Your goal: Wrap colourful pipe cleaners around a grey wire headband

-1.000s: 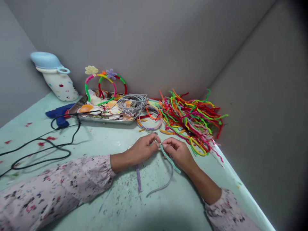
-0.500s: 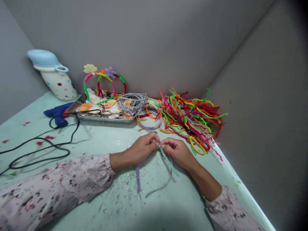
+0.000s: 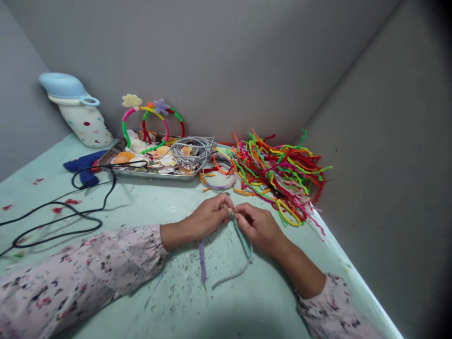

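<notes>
Near the middle of the table, my left hand (image 3: 208,217) and my right hand (image 3: 259,226) meet, fingertips pinched close together. Between them they hold one end of a teal fuzzy stem (image 3: 243,239), which hangs down toward the front. A grey cord (image 3: 231,278) also runs from between the hands and curves left on the table. Below my left hand hangs a purple fuzzy stem (image 3: 202,263); its upper end is hidden behind the hand. My fingers cover the spot where teal stem and cord meet.
A metal tray (image 3: 155,176) holds shells, grey wire (image 3: 194,153) and two flower-topped hoops. Colourful fuzzy stems (image 3: 278,169) are heaped at the back right. Wire rings (image 3: 219,174) lie between them. At left are a blue glue gun (image 3: 84,165), its black cable (image 3: 58,204) and a white bottle (image 3: 84,122).
The teal stem's free end has swung left and down, closer to the grey cord. My right hand has turned slightly; both hands stay pinched together in nearly the same place.
</notes>
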Tool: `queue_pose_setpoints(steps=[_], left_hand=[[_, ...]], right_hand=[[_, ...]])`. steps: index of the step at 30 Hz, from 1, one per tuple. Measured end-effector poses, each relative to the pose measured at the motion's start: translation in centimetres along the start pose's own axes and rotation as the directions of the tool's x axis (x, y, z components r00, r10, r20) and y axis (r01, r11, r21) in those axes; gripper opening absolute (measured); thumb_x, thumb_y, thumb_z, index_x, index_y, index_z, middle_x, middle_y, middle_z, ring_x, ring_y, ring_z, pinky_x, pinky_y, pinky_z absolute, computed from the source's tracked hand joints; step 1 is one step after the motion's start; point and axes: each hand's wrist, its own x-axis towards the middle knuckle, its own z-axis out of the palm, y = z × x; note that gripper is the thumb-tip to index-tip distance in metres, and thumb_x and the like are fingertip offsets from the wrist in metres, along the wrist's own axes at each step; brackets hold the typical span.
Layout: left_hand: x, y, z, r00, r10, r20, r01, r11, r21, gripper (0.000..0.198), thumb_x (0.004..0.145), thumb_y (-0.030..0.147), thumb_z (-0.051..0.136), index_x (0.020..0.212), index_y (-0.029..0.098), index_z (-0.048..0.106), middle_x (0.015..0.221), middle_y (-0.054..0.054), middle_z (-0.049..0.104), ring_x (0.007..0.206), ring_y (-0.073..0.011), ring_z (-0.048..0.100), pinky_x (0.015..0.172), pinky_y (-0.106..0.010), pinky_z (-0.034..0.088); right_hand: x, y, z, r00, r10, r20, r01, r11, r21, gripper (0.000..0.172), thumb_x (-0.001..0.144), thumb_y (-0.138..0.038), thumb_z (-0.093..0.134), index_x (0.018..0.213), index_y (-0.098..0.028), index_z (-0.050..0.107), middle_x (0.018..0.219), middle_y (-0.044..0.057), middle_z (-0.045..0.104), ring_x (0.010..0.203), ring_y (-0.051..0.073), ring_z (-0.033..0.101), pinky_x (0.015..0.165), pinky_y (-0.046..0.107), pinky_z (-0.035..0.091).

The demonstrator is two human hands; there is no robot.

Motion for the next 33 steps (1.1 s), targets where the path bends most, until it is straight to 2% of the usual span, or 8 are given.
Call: queue_pose_setpoints(steps=[6,15,19,21,23,27,29,33], left_hand=[[0.1,0.0,0.0,1.0,-0.005,-0.012,0.004,1.0,-0.01,0.015,0.085,0.031,0.047,0.091,0.018,0.051,0.062,0.005,0.048,0.045,-0.0058,0.038,0.04,-0.016,0.031],[0.1,0.0,0.0,0.999,-0.038,-0.006,0.038,0.999,-0.009,0.014,0.085,0.031,0.046,0.09,0.018,0.05,0.063,0.005,0.049,0.043,-0.0053,0.038,0.038,-0.015,0.029],[0.1,-0.1,0.1,1.0,-0.027,-0.007,0.026,0.999,-0.028,0.015,0.084,0.03,0.047,0.09,0.018,0.051,0.062,0.005,0.049,0.043,-0.0053,0.037,0.038,-0.016,0.029],[0.1,0.0,0.1,1.0,-0.028,-0.008,0.028,0.999,-0.043,0.015,0.084,0.03,0.048,0.09,0.017,0.051,0.061,0.005,0.049,0.042,-0.0052,0.037,0.038,-0.016,0.027],[0.1,0.1,0.1,0.999,-0.028,-0.016,0.027,0.997,-0.066,0.014,0.084,0.03,0.049,0.09,0.017,0.051,0.061,0.005,0.05,0.042,-0.0048,0.036,0.038,-0.016,0.027],[0.3,0.2,0.0,0.999,0.008,-0.046,-0.015,0.986,-0.167,0.013,0.086,0.029,0.049,0.09,0.017,0.048,0.062,0.005,0.052,0.04,-0.004,0.034,0.038,-0.016,0.026],[0.4,0.1,-0.1,0.998,0.02,-0.061,-0.033,0.977,-0.209,0.013,0.086,0.029,0.048,0.091,0.017,0.047,0.063,0.005,0.052,0.04,-0.0042,0.036,0.039,-0.016,0.026],[0.5,0.0,-0.1,0.996,0.034,-0.078,-0.051,0.973,-0.226,0.011,0.087,0.028,0.048,0.091,0.017,0.047,0.064,0.005,0.054,0.042,-0.004,0.039,0.04,-0.016,0.027]], right_hand=[[-0.2,0.4,0.2,1.0,0.012,-0.017,-0.011,0.999,0.034,0.015,0.082,-0.019,0.054,0.095,-0.018,0.06,0.067,-0.001,0.064,0.053,0.011,0.053,0.055,0.021,0.043],[-0.1,-0.1,0.1,0.995,-0.1,0.009,0.098,0.955,-0.279,0.014,0.082,-0.014,0.05,0.088,-0.02,0.062,0.074,0.001,0.064,0.062,0.013,0.057,0.061,0.022,0.04],[-0.2,-0.3,0.3,0.991,-0.131,-0.019,0.118,0.939,-0.324,0.015,0.082,-0.014,0.05,0.086,-0.019,0.063,0.071,0.002,0.064,0.061,0.013,0.056,0.06,0.023,0.04],[-0.2,-0.2,0.1,0.995,-0.092,-0.045,0.08,0.972,-0.222,0.013,0.081,-0.017,0.052,0.086,-0.019,0.064,0.068,0.001,0.063,0.059,0.013,0.055,0.059,0.023,0.04],[0.0,0.2,-0.3,0.998,0.017,-0.053,-0.017,1.0,0.001,0.013,0.083,-0.025,0.055,0.087,-0.019,0.065,0.062,0.0,0.062,0.054,0.012,0.054,0.056,0.023,0.042],[0.5,1.4,-0.9,0.951,0.306,-0.035,-0.25,0.834,0.492,0.03,0.09,-0.04,0.046,0.09,-0.017,0.064,0.064,0.001,0.063,0.052,0.013,0.057,0.049,0.024,0.043],[0.6,2.0,-1.0,0.94,0.341,0.006,-0.287,0.78,0.556,0.027,0.086,-0.04,0.053,0.095,-0.017,0.065,0.072,0.003,0.067,0.057,0.014,0.06,0.05,0.024,0.046],[0.6,2.1,-0.9,0.955,0.295,0.035,-0.269,0.811,0.519,0.023,0.081,-0.036,0.062,0.094,-0.02,0.069,0.087,0.005,0.072,0.073,0.017,0.065,0.064,0.03,0.052]])
